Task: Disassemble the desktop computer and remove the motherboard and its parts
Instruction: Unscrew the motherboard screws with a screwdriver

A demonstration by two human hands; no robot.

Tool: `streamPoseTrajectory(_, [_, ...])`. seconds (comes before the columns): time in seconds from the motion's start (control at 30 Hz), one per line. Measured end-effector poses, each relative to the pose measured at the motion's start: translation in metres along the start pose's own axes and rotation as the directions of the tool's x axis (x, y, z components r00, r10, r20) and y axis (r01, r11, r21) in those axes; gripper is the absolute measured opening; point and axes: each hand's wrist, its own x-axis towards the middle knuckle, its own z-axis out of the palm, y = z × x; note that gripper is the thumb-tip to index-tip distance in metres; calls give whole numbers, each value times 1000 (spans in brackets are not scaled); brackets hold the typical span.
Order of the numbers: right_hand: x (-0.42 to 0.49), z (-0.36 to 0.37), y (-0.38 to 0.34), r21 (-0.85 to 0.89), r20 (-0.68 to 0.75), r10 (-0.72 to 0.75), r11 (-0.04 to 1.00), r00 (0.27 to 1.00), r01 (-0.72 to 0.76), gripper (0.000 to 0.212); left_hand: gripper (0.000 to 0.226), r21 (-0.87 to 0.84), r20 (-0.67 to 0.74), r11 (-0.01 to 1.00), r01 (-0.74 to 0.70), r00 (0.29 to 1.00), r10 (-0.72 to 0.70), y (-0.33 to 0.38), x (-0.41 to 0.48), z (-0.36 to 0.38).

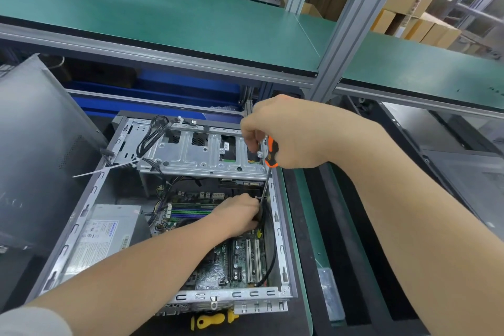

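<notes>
**Item: desktop computer (276, 217), partly stripped**

- Position: lies flat on counter (302, 226), side open. Loose side panel (41, 144) leans at its left.
- Motherboard (218, 262): seated on the case floor, not yet out. PSU (106, 234) to its left, drive cage (196, 155) above it.
- R hand (286, 136): fist closed on handle of orange screwdriver (272, 151). Shaft runs down steeply, w/ tip at the board's upper right corner, close to the case rail.
- L hand (240, 213): inside the case, fingers curled round a dark part (258, 218) just beside the tip. What the part is can't be told.
- Black cable (271, 259): loops along the board's right edge, plugged in near the bottom.
- Spare: yellow screwdriver (212, 319) on counter, below the case.

**Step (est.):** working a fastener at that corner

**Risks:**
- Tip is hidden by L hand and can't be checked. If it slips off the screw head it could gouge the board or jab the L fingers right next to it.
- Steep shaft angle, prob. forced by the drive cage overhead, could cam out and strip the head.
- A freed screw could drop under the board.
- Lifting the board w/ the cable attached could strain the connector
</notes>
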Motion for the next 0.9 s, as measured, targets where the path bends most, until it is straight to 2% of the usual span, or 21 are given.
streamPoseTrajectory(0.07, [2,5,-2,-7,-122,23,1000,992,-24,19,42,-30,0,999,20,1000,-20,2,0,-1])
streamPoseTrajectory(0.1, [5,9,-4,-8,-230,88,996,969,-92,29,40,-42,2,999,29,1000,-29,3,0,-2])
streamPoseTrajectory(0.17, [9,16,-12,-31,-427,301,938,853,-346,56,35,-60,14,997,41,999,-40,4,1,-2])
streamPoseTrajectory(0.2, [9,18,-15,-17,-457,392,893,798,-449,64,35,-66,18,997,43,999,-42,4,1,-2])
streamPoseTrajectory(0.23, [10,20,-17,19,-443,450,869,775,-494,65,37,-68,20,997,40,999,-39,4,2,-2])
streamPoseTrajectory(0.3, [11,22,-14,94,-356,469,878,808,-469,59,37,-69,23,997,37,999,-35,3,3,-1])
streamPoseTrajectory(0.4, [12,17,-7,100,-270,302,953,914,-285,27,30,-70,29,997,37,999,-35,3,3,0])
streamPoseTrajectory(0.5, [4,7,-7,63,-153,164,986,975,-156,1,30,-56,29,998,33,999,-32,3,2,1])
streamPoseTrajectory(0.6, [-2,0,-7,22,-33,86,996,996,-85,22,25,-59,15,997,52,999,-51,3,4,2])
streamPoseTrajectory(0.67, [-2,0,-10,32,-19,57,998,998,-56,28,20,-73,14,995,61,998,-60,3,4,2])
streamPoseTrajectory(0.77, [-2,1,-11,42,-39,45,998,998,-44,21,22,-82,11,995,64,998,-63,2,4,1])
streamPoseTrajectory(0.83, [-2,4,-9,6,-67,75,997,995,-74,9,14,-86,12,994,73,997,-72,2,4,1])
streamPoseTrajectory(0.87, [0,8,-9,-6,-121,126,992,985,-128,16,18,-84,12,993,80,997,-79,2,5,1])
streamPoseTrajectory(0.9, [2,13,-10,-5,-200,206,977,958,-211,34,27,-85,14,992,88,996,-87,2,5,1])
